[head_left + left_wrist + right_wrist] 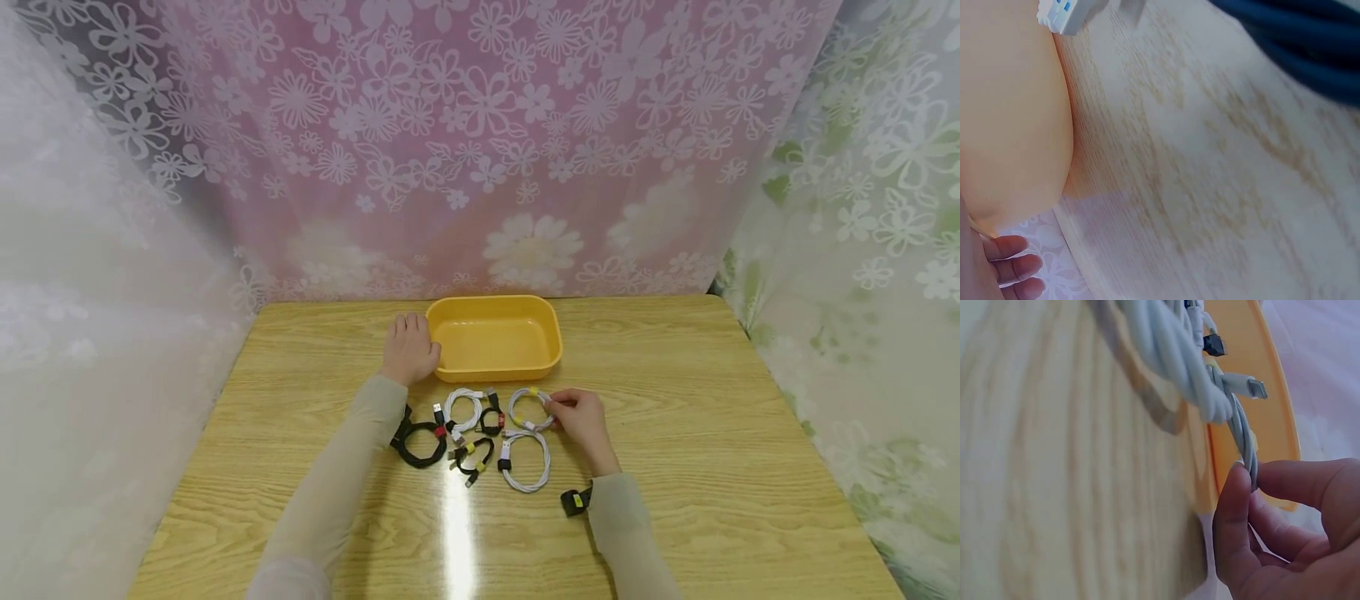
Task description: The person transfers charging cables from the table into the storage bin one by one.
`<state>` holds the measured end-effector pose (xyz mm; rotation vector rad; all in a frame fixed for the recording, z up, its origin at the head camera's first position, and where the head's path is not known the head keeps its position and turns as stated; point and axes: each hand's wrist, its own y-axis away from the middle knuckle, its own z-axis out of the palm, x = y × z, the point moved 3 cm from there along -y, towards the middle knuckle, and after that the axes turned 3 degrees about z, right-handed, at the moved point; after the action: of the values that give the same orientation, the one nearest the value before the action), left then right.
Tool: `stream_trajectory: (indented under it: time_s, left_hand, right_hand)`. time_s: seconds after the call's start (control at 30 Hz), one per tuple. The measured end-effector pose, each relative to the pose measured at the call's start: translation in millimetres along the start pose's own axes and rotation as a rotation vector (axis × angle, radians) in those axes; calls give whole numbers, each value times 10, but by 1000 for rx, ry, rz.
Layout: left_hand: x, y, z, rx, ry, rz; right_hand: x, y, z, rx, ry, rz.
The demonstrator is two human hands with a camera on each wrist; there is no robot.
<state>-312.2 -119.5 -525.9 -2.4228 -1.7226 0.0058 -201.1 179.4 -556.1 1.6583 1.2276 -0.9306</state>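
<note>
The right hand (585, 419) pinches a yellow-tied white cable (1242, 428) in front of the yellow bin's (495, 372) right end; the left hand (409, 348) touches its left end, finger grip unclear. A red cable tag (501, 421) before it is illegible.

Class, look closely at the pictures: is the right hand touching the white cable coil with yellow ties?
Touching. The right wrist view shows it plainly: the right hand pinches the white cable coil between thumb and fingertip.
</note>
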Motion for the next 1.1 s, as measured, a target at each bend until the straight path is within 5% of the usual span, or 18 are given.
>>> stream_trajectory:
  time_s: [0.3, 1.1]
  left_hand:
    - [-1, 5, 3, -8, -5, -11]
    - [5, -4, -23, -3, 12, -1]
  right_hand:
    - [-71, 18, -42, -16, -54, 42]
    - [-327, 110, -136, -73, -155, 2]
